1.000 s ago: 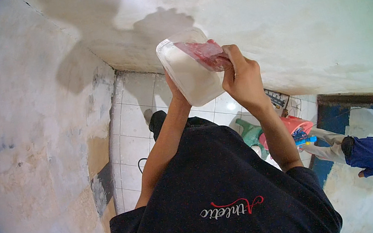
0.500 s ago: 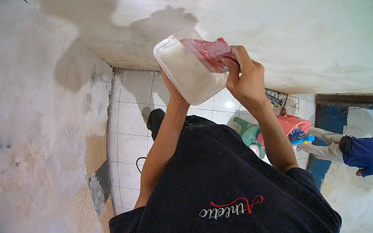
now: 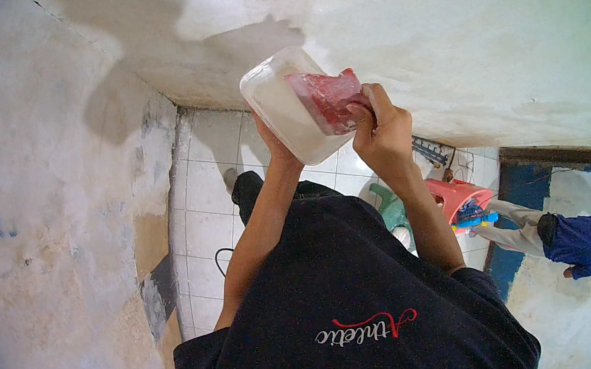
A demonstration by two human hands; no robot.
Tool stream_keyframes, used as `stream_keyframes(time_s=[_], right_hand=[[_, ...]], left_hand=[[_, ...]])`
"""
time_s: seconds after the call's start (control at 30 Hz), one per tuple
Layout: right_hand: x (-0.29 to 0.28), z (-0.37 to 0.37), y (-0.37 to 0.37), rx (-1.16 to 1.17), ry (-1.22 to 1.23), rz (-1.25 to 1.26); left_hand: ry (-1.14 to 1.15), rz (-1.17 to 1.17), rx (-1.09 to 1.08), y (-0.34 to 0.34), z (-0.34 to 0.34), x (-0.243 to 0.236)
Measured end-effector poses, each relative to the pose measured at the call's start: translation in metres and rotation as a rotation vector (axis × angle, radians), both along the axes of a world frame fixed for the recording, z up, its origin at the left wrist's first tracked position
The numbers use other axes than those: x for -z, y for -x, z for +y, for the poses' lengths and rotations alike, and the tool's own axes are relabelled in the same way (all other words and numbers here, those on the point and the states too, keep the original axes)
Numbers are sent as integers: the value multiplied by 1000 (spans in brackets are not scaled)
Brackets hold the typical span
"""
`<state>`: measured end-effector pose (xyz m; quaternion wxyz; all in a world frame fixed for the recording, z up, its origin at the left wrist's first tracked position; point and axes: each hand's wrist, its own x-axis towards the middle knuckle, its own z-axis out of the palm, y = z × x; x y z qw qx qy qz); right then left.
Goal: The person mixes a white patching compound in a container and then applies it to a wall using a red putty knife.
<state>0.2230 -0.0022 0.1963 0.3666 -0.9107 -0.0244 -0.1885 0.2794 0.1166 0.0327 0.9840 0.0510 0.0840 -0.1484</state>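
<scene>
A clear plastic tub (image 3: 272, 106) with pale, whitish paste in it is tilted in front of me, near the wall. My left hand (image 3: 274, 141) supports it from the left and beneath; most of those fingers are hidden behind the tub. In my right hand (image 3: 384, 127) is a red, flat scraper (image 3: 332, 96) smeared with white, pinched between thumb and fingers. Its wide blade lies over the tub's opening, and its lower edge is near the tub's right rim. Whether the blade touches the paste I cannot tell.
A patchy plastered wall (image 3: 441, 27) rises ahead, another (image 3: 39, 196) on the left. White floor tiles (image 3: 210, 187) lie below. At right are a green plastic item (image 3: 391, 207), a pink plastic stool (image 3: 457, 192) and a blue tool (image 3: 477, 220). Farther right, a person in blue (image 3: 575, 243) stands.
My right hand has moved slightly down and left, turning the scraper so its broad face shows more over the tub. The tub has shifted a little left. My left hand keeps its hold.
</scene>
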Motion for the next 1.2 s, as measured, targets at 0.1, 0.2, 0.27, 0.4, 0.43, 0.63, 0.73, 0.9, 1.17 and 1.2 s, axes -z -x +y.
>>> stream_keyframes(time_s=[0.1, 0.2, 0.27, 0.4, 0.43, 0.63, 0.73, 0.9, 1.17, 1.2], right_hand=[[2, 4, 1, 17, 1, 11], [-8, -2, 0, 59, 27, -29], [-12, -3, -1, 89, 54, -27], [-8, -2, -2, 78, 34, -42], [-6, -3, -3, 77, 42, -32], [-1, -1, 1, 49, 71, -14], [2, 1, 4, 52, 77, -40], [3, 7, 5, 59, 85, -142], [3, 14, 8, 44, 44, -102], [2, 13, 7, 49, 36, -83]], left_hand=[[-68, -67, 11, 3, 3, -4], [-65, 3, 1, 1, 0, -8], [-54, -38, 3, 2, 3, -7], [-20, -67, 13, 0, 2, -15], [-28, -56, 9, 1, 2, -19], [-75, -42, -42, 4, 4, -18], [-89, -3, -62, 6, 3, -14], [-39, -7, -55, 10, -1, -20], [24, -53, -94, 9, -4, -19], [28, -85, -100, 9, -3, -16]])
